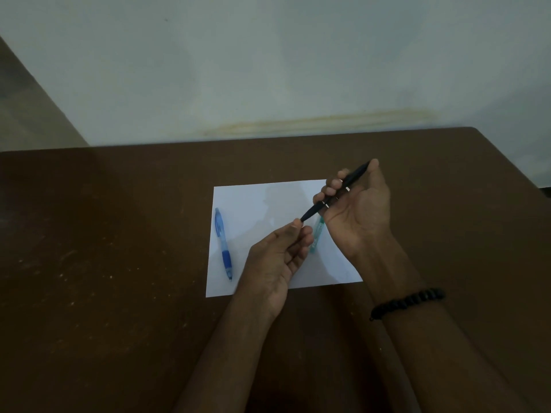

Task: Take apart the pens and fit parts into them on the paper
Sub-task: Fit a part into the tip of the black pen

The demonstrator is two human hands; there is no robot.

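A white sheet of paper (256,204) lies on the brown table. My right hand (357,213) grips a black pen (313,210) above the paper's right side, fingers curled round its barrel, the pen slanting down to the left. My left hand (280,257) pinches the pen's lower tip between thumb and fingers. A blue pen (223,244) lies on the left part of the paper. A green pen (316,235) lies on the paper under my hands, partly hidden by them.
The brown table (104,234) stretches wide to the left and front, with light specks on it. A pale wall (268,70) stands right behind the table's far edge. A dark bead bracelet (408,302) sits on my right wrist.
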